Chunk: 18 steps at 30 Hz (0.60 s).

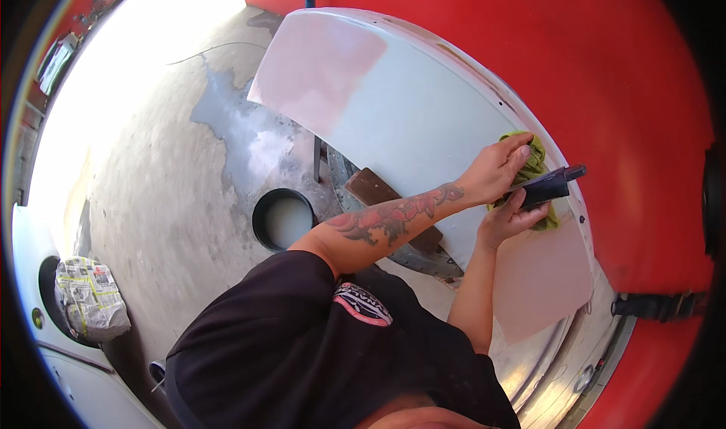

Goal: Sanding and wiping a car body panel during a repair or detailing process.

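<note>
A car body panel, pale with pinkish patches at both ends, lies below my hands. Near its right edge, my left hand is closed on a crumpled yellow-green cloth. Just below it, my right hand holds a dark blue-black block-like piece with a narrower round end that points right. More of the cloth shows beneath and behind the right hand. The fingers partly hide both the cloth and the dark piece.
A dark bucket of cloudy liquid stands on the wet concrete floor. Under the panel is a stand with a brown padded bar. A red wall rises on the right. At left, a white car part has a newspaper-covered piece.
</note>
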Tool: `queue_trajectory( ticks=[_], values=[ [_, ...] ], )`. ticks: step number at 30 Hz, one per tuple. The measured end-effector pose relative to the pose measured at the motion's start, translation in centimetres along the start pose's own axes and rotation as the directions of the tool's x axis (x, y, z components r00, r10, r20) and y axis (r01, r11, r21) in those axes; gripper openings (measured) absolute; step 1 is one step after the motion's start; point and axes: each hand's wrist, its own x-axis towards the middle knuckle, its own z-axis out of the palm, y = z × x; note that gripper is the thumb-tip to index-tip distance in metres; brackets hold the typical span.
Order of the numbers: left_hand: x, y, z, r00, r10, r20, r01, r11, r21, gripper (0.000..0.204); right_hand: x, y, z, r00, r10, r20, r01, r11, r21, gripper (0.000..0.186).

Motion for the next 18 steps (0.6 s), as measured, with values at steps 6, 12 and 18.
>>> queue_trajectory(
  ticks=[6,12,18],
  values=[
    [-5.1,-7.1,-12.4,0.819,0.243,-0.520,0.268,0.639,0.721,0.073,4.9,-0.6,1.7,0.839,-0.431,0.331,0.541,0.720,-0.435,0.057],
    [-3.9,-11.2,-25.3,0.584,0.103,-0.806,0.648,0.539,0.538,0.094,11.8,-3.0,4.7,0.650,-0.337,0.682,0.625,0.747,-0.226,0.044],
    [-1.7,-10.8,-38.9,0.461,0.099,-0.882,0.708,0.557,0.433,0.097,12.7,-1.0,3.9,0.646,-0.288,0.707,0.582,0.785,-0.212,0.045]
  ],
)
